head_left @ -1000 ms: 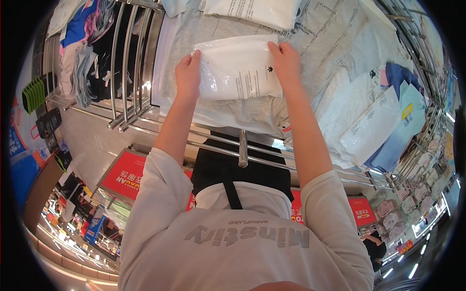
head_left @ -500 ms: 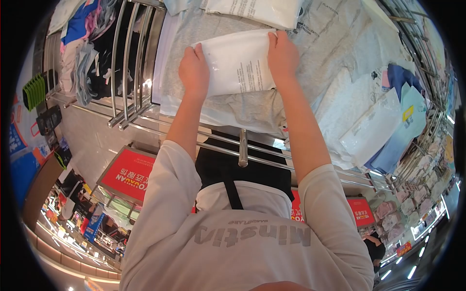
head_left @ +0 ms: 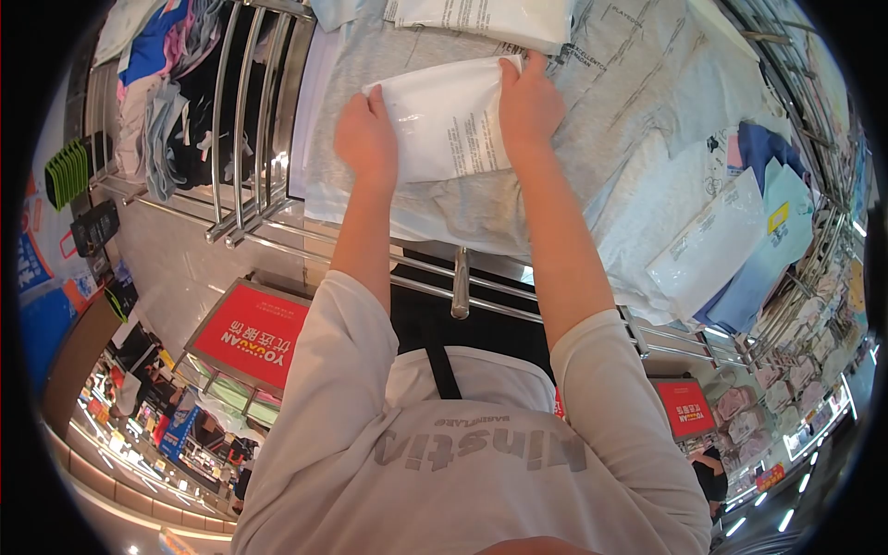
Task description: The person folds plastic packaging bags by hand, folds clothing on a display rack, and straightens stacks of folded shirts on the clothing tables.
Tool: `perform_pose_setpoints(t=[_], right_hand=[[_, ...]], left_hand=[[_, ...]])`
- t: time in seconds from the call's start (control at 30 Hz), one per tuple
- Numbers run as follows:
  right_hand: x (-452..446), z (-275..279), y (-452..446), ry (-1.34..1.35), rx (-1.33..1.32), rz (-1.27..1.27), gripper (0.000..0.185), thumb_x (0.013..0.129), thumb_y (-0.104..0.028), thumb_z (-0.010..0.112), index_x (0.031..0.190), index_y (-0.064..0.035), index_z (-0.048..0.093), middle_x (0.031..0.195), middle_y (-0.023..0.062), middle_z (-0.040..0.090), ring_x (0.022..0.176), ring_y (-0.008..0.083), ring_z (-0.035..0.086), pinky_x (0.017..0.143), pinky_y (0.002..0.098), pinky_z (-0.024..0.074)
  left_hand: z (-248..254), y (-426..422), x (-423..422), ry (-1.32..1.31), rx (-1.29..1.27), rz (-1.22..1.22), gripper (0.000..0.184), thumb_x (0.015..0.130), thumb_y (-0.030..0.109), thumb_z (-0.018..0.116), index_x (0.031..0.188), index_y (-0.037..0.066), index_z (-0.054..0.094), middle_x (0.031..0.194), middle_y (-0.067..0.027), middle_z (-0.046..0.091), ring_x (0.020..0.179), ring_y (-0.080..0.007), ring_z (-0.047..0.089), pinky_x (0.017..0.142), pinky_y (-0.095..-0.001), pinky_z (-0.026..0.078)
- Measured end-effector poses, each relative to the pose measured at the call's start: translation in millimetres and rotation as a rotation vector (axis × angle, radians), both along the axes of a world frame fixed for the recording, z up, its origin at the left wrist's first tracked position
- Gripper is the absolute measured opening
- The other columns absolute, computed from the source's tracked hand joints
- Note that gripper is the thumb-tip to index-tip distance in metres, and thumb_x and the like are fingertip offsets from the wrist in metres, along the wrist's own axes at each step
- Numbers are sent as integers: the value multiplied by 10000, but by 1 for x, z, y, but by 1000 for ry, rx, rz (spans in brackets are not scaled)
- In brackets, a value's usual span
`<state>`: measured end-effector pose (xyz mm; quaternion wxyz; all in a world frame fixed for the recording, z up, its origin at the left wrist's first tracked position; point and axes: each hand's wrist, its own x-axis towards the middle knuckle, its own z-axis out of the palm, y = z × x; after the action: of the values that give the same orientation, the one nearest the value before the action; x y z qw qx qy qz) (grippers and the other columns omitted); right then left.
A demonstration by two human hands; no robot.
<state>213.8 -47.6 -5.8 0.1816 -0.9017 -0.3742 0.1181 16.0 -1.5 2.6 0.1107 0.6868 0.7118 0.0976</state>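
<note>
A white plastic garment bag (head_left: 444,125) with printed text lies over a grey T-shirt (head_left: 620,102) between my hands. My left hand (head_left: 366,139) grips its left edge, thumb on top and fingers curled, partly hidden. At the right edge, my right hand (head_left: 532,111) pinches the upper corner with the thumb on the plastic. Just beyond it sits another white bagged garment (head_left: 490,20), cut off by the top of the view. To the right, a further clear-and-white garment bag (head_left: 708,236) lies among pale clothes beside a mint-green garment (head_left: 772,231).
A chrome rail with a short post (head_left: 462,282) runs along the near side of the display. Metal bars (head_left: 242,120) separate it from folded clothes (head_left: 162,120) at left. Red signs (head_left: 250,333) stand lower down, and a person in black (head_left: 710,476) is at lower right.
My right hand has shifted a little left along the bag's edge and its fingers sit differently. My left hand has moved slightly left. The bag remains between both hands.
</note>
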Motion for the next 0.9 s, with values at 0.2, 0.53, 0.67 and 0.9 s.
perform_pose_setpoints(t=[0.2, 0.53, 0.67, 0.9], right_hand=[[2, -6, 0, 35, 61, 6, 340, 996, -419, 556, 1073, -89, 574, 797, 161, 725, 734, 369, 712, 659, 474, 546], [2, -5, -2, 39, 60, 22, 322, 1004, -394, 550, 936, -79, 565, 723, 147, 703, 675, 363, 696, 611, 470, 528], [0, -9, -1, -15, 53, 27, 330, 1003, -399, 550, 916, -81, 555, 699, 150, 697, 659, 361, 698, 604, 471, 536], [1, -8, 0, -20, 8, 30, 342, 1012, -408, 534, 912, -82, 542, 711, 158, 705, 662, 362, 706, 612, 473, 550]], left_hand=[[4, 7, 1, -29, -54, 37, 365, 994, 391, 573, 880, 47, 610, 913, -149, 690, 819, -362, 669, 701, -484, 504], [-8, 9, 0, -90, 174, -45, 374, 947, 341, 639, 1161, 41, 578, 1118, -145, 674, 1023, -350, 643, 825, -458, 505], [18, 0, 16, -107, 217, -300, 414, 902, 252, 690, 1257, 65, 589, 1278, -181, 608, 1245, -372, 535, 1009, -495, 413], [-13, -40, 54, 44, 113, -549, 564, 960, 342, 570, 1483, 156, 474, 1585, -176, 351, 1489, -389, 261, 1185, -605, 170]])
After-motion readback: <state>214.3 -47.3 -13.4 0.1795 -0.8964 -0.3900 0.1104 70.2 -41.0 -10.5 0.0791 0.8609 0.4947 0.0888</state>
